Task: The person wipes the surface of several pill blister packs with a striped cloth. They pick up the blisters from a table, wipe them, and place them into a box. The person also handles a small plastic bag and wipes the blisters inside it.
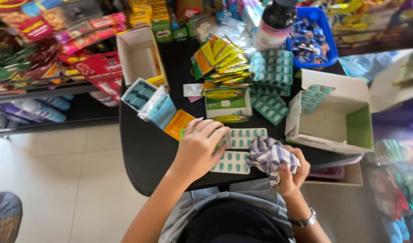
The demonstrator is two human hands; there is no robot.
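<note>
R hand [293, 173], nearest the camera at the counter [143, 153] edge: fingers curled shut round a striped cloth [270, 157], blue-white, bunched up. A wristwatch [304, 221] sits on that wrist.

L hand [198, 146] just beside it: fingers bent, half closed, pressing down on a blister strip [246, 137] of green pills. Fingertips cover the strip's L end, so can't tell if they grip it or only rest on it. A 2nd strip [231, 162] lies just nearer, partly under the hand and touching the cloth. So 2 strips by the hands.

Next out, L to R: an orange packet [178, 123] by the L hand, a pale blue pack [157, 108], 1 small open box [138, 94] w/ dark strips inside. Middle: 1 green-white carton [228, 104]. R: a big open box [334, 119], white w/ green inner flap, 1 strip leaning inside at the back; its near corner hangs past the counter edge.

Farther: a stack of teal blister sheets [272, 72], count unclear, too many overlapped. A fan of yellow sachets [222, 58], roughly a dozen, can't count exactly. 1 empty white box [139, 56] at L.

Far edge: 1 dark bottle [275, 22], top cut off by the frame; 1 blue basket [321, 40] of small wrapped bits, blurred. Shelves at L and goods at R are smeared, hard to make out.
</note>
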